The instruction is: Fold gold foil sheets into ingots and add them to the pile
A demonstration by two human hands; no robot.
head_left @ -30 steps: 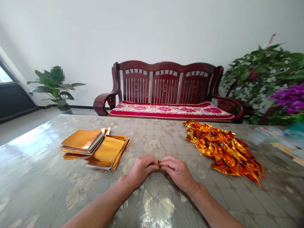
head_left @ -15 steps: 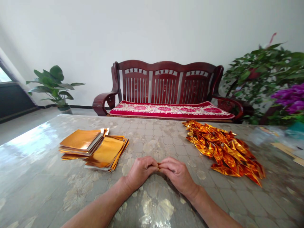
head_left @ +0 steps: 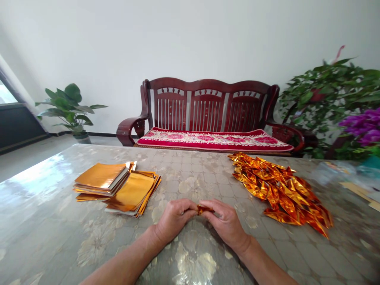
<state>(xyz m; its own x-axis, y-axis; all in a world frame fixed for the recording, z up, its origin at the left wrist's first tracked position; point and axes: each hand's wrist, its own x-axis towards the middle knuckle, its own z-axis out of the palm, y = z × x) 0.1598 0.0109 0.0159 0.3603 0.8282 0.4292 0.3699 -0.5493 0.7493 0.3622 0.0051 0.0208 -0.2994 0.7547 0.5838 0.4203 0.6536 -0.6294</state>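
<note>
My left hand (head_left: 174, 218) and my right hand (head_left: 226, 221) meet at the middle of the table, fingers curled and pinching a small folded piece of gold foil paper (head_left: 203, 209) between them. Most of that piece is hidden by my fingers. To the left lie stacks of flat gold foil sheets (head_left: 117, 187). To the right lies a heap of several folded gold foil pieces (head_left: 282, 194).
The table (head_left: 59, 221) has a glossy floral cover. Behind it stands a dark red wooden bench (head_left: 208, 114) with a red cushion. A potted plant (head_left: 69, 109) is at the left wall; green plants with purple flowers (head_left: 344, 103) and some clutter are at the right.
The hands have stayed together at the same spot; a bit more of the gold piece now shows between the fingertips. The view has shifted slightly.
</note>
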